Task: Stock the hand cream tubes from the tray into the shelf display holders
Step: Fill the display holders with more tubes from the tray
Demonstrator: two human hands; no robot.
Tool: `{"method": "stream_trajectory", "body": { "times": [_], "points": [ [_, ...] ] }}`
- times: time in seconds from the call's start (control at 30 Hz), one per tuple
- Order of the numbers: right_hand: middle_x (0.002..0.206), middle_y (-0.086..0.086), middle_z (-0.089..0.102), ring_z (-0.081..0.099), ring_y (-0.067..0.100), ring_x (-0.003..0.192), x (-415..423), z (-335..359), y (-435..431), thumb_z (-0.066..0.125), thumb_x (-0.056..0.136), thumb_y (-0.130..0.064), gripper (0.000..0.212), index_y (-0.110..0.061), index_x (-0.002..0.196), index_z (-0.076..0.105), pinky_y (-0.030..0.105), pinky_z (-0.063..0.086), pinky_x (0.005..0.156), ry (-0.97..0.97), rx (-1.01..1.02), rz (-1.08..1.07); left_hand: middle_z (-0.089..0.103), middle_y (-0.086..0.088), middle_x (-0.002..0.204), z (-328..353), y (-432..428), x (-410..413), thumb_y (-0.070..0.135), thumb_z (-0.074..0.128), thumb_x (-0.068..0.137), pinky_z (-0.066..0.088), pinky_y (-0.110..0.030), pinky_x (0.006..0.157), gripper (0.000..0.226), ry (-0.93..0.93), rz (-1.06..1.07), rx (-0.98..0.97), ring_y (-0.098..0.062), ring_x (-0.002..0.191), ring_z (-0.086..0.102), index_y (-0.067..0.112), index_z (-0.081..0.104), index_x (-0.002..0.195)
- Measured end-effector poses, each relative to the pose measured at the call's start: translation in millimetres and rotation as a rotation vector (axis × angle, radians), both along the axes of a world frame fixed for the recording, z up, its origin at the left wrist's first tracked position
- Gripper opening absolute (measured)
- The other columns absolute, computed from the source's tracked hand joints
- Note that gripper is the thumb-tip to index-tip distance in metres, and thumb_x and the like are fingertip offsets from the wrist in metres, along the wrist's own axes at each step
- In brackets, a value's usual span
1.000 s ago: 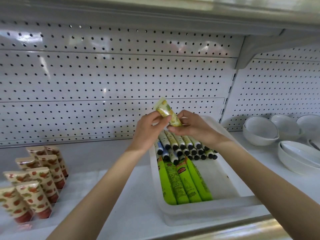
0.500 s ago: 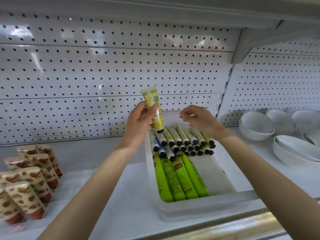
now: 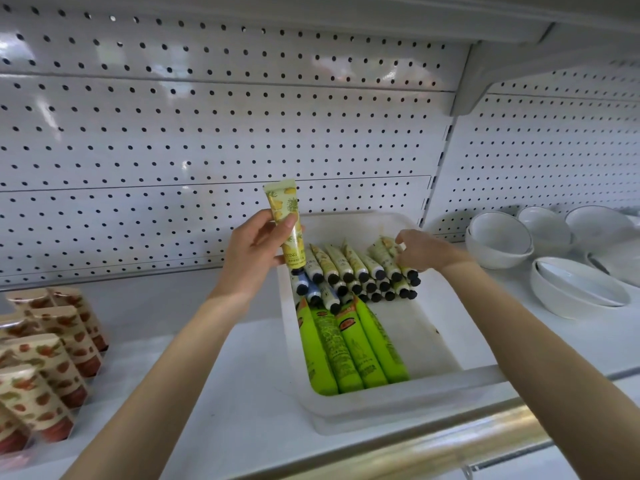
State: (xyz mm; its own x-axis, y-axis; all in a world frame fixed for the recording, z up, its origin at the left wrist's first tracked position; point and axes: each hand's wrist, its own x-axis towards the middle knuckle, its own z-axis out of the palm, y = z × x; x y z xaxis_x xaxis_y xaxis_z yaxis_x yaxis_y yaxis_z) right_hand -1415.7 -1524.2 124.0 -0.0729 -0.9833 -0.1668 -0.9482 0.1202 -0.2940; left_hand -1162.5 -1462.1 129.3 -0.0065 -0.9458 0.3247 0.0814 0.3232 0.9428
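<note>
Across the white shelf (image 3: pixel 214 393), backed by a pegboard panel (image 3: pixel 207 133), a clear tray (image 3: pixel 391 400) sits at the front edge, right of centre. Stacked white bowls (image 3: pixel 498 237) stand toward the right end. Red-patterned tubes (image 3: pixel 45 358) stand cap-down at the front left corner, in what look like clear holders.

Green tubes (image 3: pixel 349 351) lie lengthwise at the tray's front, and a pile of black-capped tubes (image 3: pixel 349 271) fills its back. The left hand (image 3: pixel 254 252) grips a yellow tube (image 3: pixel 285 220) above the tray's back left corner, thumb across its front. The tube's long axis is near upright, cap down and crimp up. The right hand (image 3: pixel 424 249) bends its fingers onto the pile's rightmost tubes; whether they pinch one I cannot tell.

The stocked display lies leftward and frontward of the held tube, well apart from it. The left hand is therefore the nearer one, and the tube's cap-down pose matches the standing tubes.
</note>
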Motion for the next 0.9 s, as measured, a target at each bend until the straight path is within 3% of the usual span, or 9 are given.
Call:
{"method": "stream_trajectory", "body": {
  "times": [0.17, 0.43, 0.53, 0.6, 0.63, 0.77, 0.9],
  "points": [
    [0.126, 0.014, 0.05, 0.052, 0.028, 0.112, 1, -2, -2, 0.05, 0.086, 0.0, 0.052, -0.009, 0.135, 0.037, 0.037, 0.047, 0.091, -0.096, -0.021, -0.02, 0.07, 0.006, 0.085, -3, 1, -2, 0.018, 0.053, 0.091, 0.058, -0.025, 0.066, 0.008, 0.01, 0.005, 0.022, -0.003, 0.079, 0.068, 0.017, 0.061, 0.092],
    [0.115, 0.018, 0.057, 0.06, 0.032, 0.1, 4, 2, 1, 0.054, 0.09, -0.004, 0.038, -0.003, 0.127, 0.049, 0.039, 0.054, 0.085, -0.229, -0.006, -0.002, 0.065, -0.003, 0.087, -3, 6, 1, 0.018, 0.055, 0.09, 0.057, -0.024, 0.065, 0.008, -0.014, 0.032, 0.038, -0.011, 0.081, 0.064, 0.017, 0.062, 0.088],
    [0.105, 0.013, 0.058, 0.056, 0.026, 0.089, 5, 3, 1, 0.059, 0.089, -0.011, 0.026, -0.004, 0.115, 0.056, 0.031, 0.051, 0.071, -0.266, -0.023, 0.03, 0.06, -0.001, 0.081, -1, 9, 1, 0.017, 0.055, 0.09, 0.056, -0.022, 0.062, 0.008, -0.018, 0.041, 0.041, -0.005, 0.073, 0.063, 0.016, 0.062, 0.086],
    [0.087, 0.003, 0.053, 0.051, 0.023, 0.085, 5, 6, 2, 0.063, 0.087, -0.013, 0.012, -0.009, 0.094, 0.055, 0.022, 0.04, 0.06, -0.296, -0.058, 0.048, 0.06, 0.0, 0.08, 0, 11, 2, 0.017, 0.055, 0.09, 0.055, -0.021, 0.06, 0.008, -0.018, 0.047, 0.044, -0.002, 0.07, 0.062, 0.015, 0.063, 0.088],
    [0.085, 0.002, 0.051, 0.05, 0.022, 0.086, 5, 7, 2, 0.065, 0.086, -0.013, 0.014, -0.01, 0.092, 0.052, 0.022, 0.037, 0.06, -0.326, -0.083, 0.061, 0.06, 0.0, 0.08, 1, 12, 2, 0.017, 0.055, 0.09, 0.055, -0.021, 0.06, 0.008, -0.019, 0.053, 0.045, -0.002, 0.069, 0.062, 0.015, 0.063, 0.088],
    [0.1, 0.004, 0.056, 0.054, 0.02, 0.092, 16, 15, 10, 0.07, 0.082, -0.017, 0.037, -0.007, 0.113, 0.052, 0.029, 0.042, 0.078, -0.421, -0.207, 0.146, 0.06, -0.002, 0.079, 6, 20, 1, 0.016, 0.055, 0.09, 0.055, -0.02, 0.058, 0.008, -0.018, 0.083, 0.049, 0.001, 0.064, 0.061, 0.011, 0.062, 0.091],
    [0.096, 0.0, 0.064, 0.061, 0.018, 0.085, 31, 33, 26, 0.073, 0.08, -0.025, 0.034, -0.017, 0.105, 0.053, 0.027, 0.047, 0.07, -0.632, -0.219, 0.238, 0.061, -0.004, 0.083, 13, 31, 6, 0.016, 0.056, 0.09, 0.055, -0.02, 0.057, 0.006, -0.041, 0.132, 0.036, -0.001, 0.065, 0.062, 0.013, 0.062, 0.088]
  ]
}}
